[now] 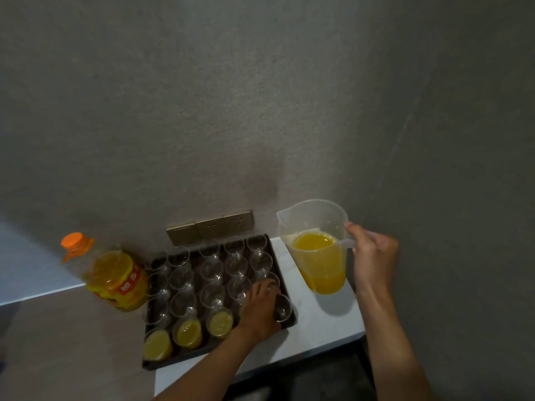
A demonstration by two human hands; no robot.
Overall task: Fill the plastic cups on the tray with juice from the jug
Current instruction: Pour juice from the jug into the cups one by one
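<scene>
head view. a dark rectangular baking tray [291,321] sits on the white worktop [318,328], its far edge against the grey wall [202,111]. clear plastic cups [212,267] stand in rows on the tray; three cups filled with orange juice [188,332] line its near edge toward the left corner. the left hand [259,309] rests over the tray's near right corner, fingers curled around an empty clear cup [282,308]. the right hand [372,256] grips the handle of a translucent plastic measuring jug [318,247], about half full of orange juice, held upright above the worktop's right part. a large yellow bottle with an orange cap [115,277] stands just beside the tray's left edge.
</scene>
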